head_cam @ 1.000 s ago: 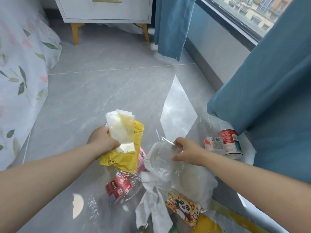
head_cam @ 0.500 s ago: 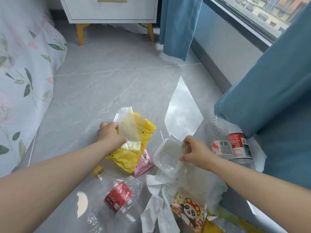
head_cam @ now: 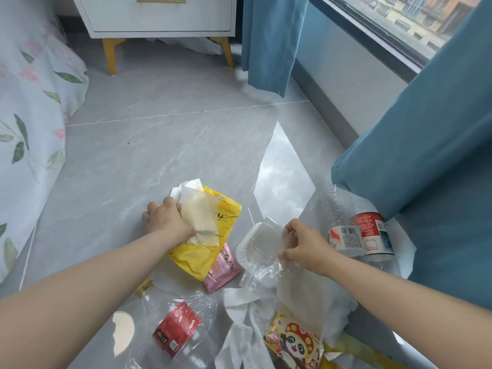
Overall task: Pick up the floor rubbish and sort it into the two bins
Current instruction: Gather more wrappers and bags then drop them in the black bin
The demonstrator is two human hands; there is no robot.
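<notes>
Rubbish lies in a heap on the grey floor. My left hand (head_cam: 167, 219) grips a yellow snack bag (head_cam: 213, 251) together with a translucent plastic wrapper (head_cam: 201, 222) and some white paper, low over the floor. My right hand (head_cam: 300, 242) pinches clear plastic film (head_cam: 266, 265) that lies over a white plastic tray (head_cam: 251, 243). A pink sachet (head_cam: 222, 270) sits under the yellow bag. Near me lie a crushed clear bottle with a red label (head_cam: 175, 328), white tissue (head_cam: 245, 323) and a panda snack packet (head_cam: 295, 344). Neither bin is in view.
Another clear bottle with a red and white label (head_cam: 359, 233) lies at the right against the blue curtain (head_cam: 426, 155). A floral bedspread (head_cam: 29, 123) hangs at the left. A white nightstand on yellow legs (head_cam: 159, 20) stands at the back.
My left hand has lowered the yellow bag and wrapper toward the floor and tilted them to the right. My right hand has stayed on the film over the white tray. The view has tipped downward.
</notes>
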